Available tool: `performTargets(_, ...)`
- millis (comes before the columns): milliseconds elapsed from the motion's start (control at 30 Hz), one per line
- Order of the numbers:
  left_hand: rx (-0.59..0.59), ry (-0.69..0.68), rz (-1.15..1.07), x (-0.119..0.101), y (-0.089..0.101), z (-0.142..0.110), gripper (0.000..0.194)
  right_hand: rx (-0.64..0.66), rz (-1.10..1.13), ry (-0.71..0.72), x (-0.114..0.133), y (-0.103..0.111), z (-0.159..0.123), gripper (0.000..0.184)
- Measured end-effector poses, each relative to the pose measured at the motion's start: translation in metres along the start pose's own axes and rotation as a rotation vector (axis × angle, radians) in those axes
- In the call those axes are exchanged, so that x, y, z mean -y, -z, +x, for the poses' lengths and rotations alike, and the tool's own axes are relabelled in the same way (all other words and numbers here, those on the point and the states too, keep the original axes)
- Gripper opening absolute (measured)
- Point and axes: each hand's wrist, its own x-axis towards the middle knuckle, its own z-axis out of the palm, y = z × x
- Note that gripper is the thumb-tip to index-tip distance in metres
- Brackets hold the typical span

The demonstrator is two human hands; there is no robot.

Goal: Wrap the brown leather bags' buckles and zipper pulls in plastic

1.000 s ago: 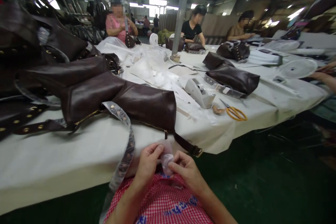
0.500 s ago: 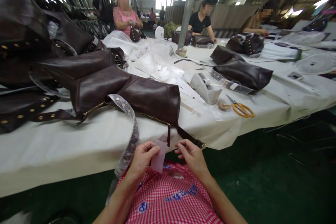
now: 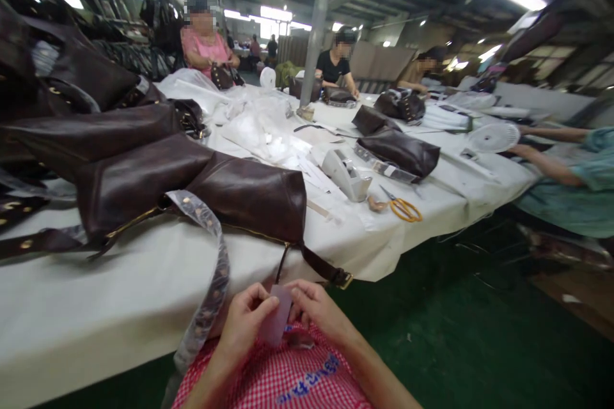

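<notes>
A small pale translucent sheet (image 3: 275,319) is pinched between the thumb and fingers of my left hand (image 3: 247,316). My right hand (image 3: 316,307) is closed at the sheet's upper right edge; what its fingertips grip is hidden. A dark brown leather bag (image 3: 259,195) lies on the table just beyond my hands. Its zipper pull (image 3: 282,263) hangs down to behind the sheet. A strap with a brass buckle (image 3: 343,278) hangs over the table edge, and a plastic-wrapped studded strap (image 3: 218,268) drops left of my left hand.
On the white-covered table (image 3: 119,319) are orange-handled scissors (image 3: 405,209), a tape dispenser (image 3: 346,174), another brown bag (image 3: 403,150) and crumpled plastic (image 3: 254,121). More bags pile up at left. Co-workers stand across the table; a person in a teal sleeve (image 3: 595,160) reaches in at right, near a white fan (image 3: 494,138).
My right hand has moved left to meet the sheet's edge. The view has swung right, so the table things sit further left, and the person in teal has come into view.
</notes>
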Motion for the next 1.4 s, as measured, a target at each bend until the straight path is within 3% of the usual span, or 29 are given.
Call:
performTargets(167, 0.118, -0.12, 0.221, -0.013, -0.024, 0.016, 0.038, -0.165, -0.028, 0.131, -0.004, 0.018, -0.01, 0.042)
performTargets(233, 0.158, -0.18, 0.328, -0.026, -0.031, 0.018, 0.039, -0.26, -0.059, 0.182, -0.005, 0.04, -0.014, 0.04)
performTargets(333, 0.217, -0.33, 0.519, -0.053, -0.039, 0.023, 0.04, -0.522, -0.183, 0.291, -0.003, 0.081, -0.01, 0.038)
performTargets(433, 0.299, -0.542, 0.726, -0.082, -0.061, 0.037, 0.036, -0.786, -0.475, 0.403, 0.005, 0.119, 0.013, 0.034)
performTargets(533, 0.409, -0.753, 0.921, -0.106, -0.106, 0.064, 0.027, -0.773, -0.843, 0.493, 0.01, 0.144, 0.051, 0.026)
performTargets(600, 0.411, -0.834, 1.094, -0.116, -0.144, 0.089, 0.023, -0.736, -0.93, 0.504, 0.01, 0.152, 0.077, 0.018)
performTargets(667, 0.363, -0.847, 1.275, -0.123, -0.184, 0.116, 0.025, -0.762, -0.936, 0.491, 0.007, 0.157, 0.096, 0.016)
performTargets(767, 0.399, -0.834, 1.406, -0.126, -0.235, 0.158, 0.029, -0.817, -0.951, 0.489, 0.001, 0.161, 0.111, 0.029)
performTargets(833, 0.42, -0.834, 1.427, -0.125, -0.261, 0.182, 0.03, -0.828, -0.962, 0.506, -0.001, 0.163, 0.114, 0.038)
performTargets(900, 0.425, -0.82, 1.446, -0.122, -0.279, 0.201, 0.03, -0.824, -0.972, 0.522, -0.002, 0.165, 0.115, 0.036)
performTargets(1000, 0.427, -0.767, 1.474, -0.114, -0.294, 0.224, 0.028, -0.817, -0.975, 0.532, -0.002, 0.165, 0.116, 0.022)
performTargets(1133, 0.428, -0.703, 1.476, -0.108, -0.3, 0.241, 0.027, -0.825, -0.953, 0.534, 0.0, 0.164, 0.118, 0.018)
performTargets(1333, 0.416, -0.72, 1.386, -0.11, -0.3, 0.244, 0.021, -0.829, -0.894, 0.528, 0.004, 0.164, 0.115, 0.022)
performTargets(1400, 0.398, -0.733, 1.343, -0.115, -0.299, 0.24, 0.028, -0.831, -0.869, 0.526, 0.008, 0.164, 0.113, 0.021)
